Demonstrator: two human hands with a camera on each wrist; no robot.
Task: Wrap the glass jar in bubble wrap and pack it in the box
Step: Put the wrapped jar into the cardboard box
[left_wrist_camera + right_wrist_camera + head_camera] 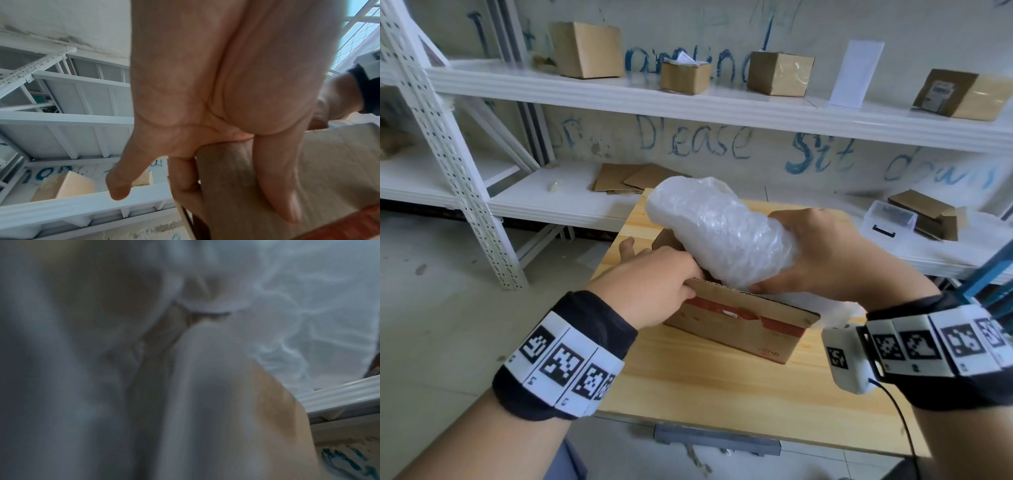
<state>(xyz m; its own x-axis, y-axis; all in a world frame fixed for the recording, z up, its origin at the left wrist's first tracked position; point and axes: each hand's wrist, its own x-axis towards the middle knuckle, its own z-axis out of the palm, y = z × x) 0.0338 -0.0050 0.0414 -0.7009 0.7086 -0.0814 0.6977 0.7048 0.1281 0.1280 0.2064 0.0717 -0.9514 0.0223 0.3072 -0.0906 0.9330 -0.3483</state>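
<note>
Over the box [743, 322] on the table [688, 383], my right hand [835, 257] gripped the wrapped jar [722, 233], tilted, low end at the opening. My left hand [650, 284] pinched the near flap [246, 186] back (glass itself hidden). Packing step; next, I judged: lower it in, fold flaps.

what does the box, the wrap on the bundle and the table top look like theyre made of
The brown open box looks like corrugated cardboard: fluted flap edge, matte surface, red print. The white crinkly bundle in the right hand looks like translucent plastic bubble wrap, glossy and dimpled; the jar inside is hidden. The pale table top appears to be light wood or wood-look board, with visible grain and a smooth finish.
</note>
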